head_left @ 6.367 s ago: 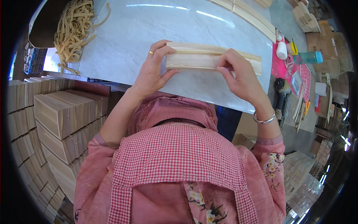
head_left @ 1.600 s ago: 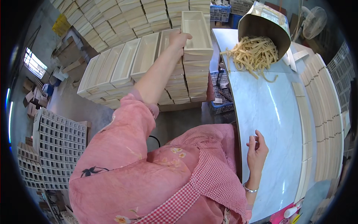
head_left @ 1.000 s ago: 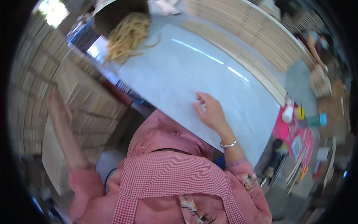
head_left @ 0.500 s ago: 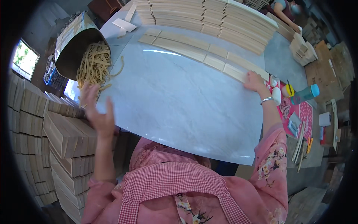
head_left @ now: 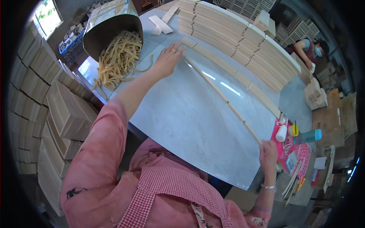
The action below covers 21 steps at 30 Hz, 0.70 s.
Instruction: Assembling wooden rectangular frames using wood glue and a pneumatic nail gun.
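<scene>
A long, thin jointed wooden strip (head_left: pixel 228 102) runs slantwise over the pale tabletop, seen edge-on. My right hand (head_left: pixel 268 152) is closed around its near right end. At the far left end is my left hand (head_left: pixel 169 60), its fingers stretched out close to the strip's tip; whether they touch it is unclear. Beyond lies another row of flat wooden pieces (head_left: pixel 224 70) set end to end. Left of my left hand, a heap of flat yellowish bands (head_left: pixel 121 57) spills from a tipped box (head_left: pixel 111 17).
Behind the row stands a large stack of jointed wooden strips (head_left: pixel 235 36). Loose white slats (head_left: pixel 161 24) lie at the back. On the right are a teal bottle (head_left: pixel 308 136) and a pink patterned cloth (head_left: pixel 303 152). Wooden stacks (head_left: pixel 70 110) rise at left; another person (head_left: pixel 307 53) works far right.
The near strip has turned from flat to edge-on and its right end has come toward me with my right hand. My left hand has moved from beside the bands to the strip's left end.
</scene>
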Each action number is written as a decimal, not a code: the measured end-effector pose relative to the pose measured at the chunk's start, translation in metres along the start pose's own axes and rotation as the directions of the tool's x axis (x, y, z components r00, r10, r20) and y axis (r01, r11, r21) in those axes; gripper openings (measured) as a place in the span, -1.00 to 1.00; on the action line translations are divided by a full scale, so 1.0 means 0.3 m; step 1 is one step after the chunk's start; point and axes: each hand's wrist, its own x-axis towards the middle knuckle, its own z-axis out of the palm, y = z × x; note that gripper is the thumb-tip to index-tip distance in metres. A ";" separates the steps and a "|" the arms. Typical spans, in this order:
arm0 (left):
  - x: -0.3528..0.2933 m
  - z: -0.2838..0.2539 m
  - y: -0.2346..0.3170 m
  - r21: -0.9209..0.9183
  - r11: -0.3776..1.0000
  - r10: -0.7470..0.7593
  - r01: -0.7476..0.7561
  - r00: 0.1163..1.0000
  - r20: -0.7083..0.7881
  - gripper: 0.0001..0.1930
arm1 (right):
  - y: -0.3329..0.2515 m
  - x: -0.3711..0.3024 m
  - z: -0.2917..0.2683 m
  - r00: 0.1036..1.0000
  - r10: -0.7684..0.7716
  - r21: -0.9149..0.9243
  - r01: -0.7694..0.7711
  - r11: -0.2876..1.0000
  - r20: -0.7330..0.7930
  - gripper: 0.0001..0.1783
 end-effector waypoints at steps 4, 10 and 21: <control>0.043 0.059 -0.008 0.163 0.983 0.069 -0.083 0.994 0.089 -0.47 | -0.070 -0.153 -0.103 0.994 0.101 -0.068 -0.097 0.993 0.051 -0.73; -0.036 -0.180 0.050 0.025 0.996 0.054 -0.085 0.805 0.591 -0.81 | 0.012 -0.194 -0.042 0.907 0.418 -0.181 -0.420 0.889 -0.050 -0.77; -0.267 -0.334 0.144 -0.208 0.978 0.170 -0.033 0.705 0.688 -0.65 | -0.133 0.013 0.191 0.943 0.242 0.374 -0.315 0.872 0.231 -0.78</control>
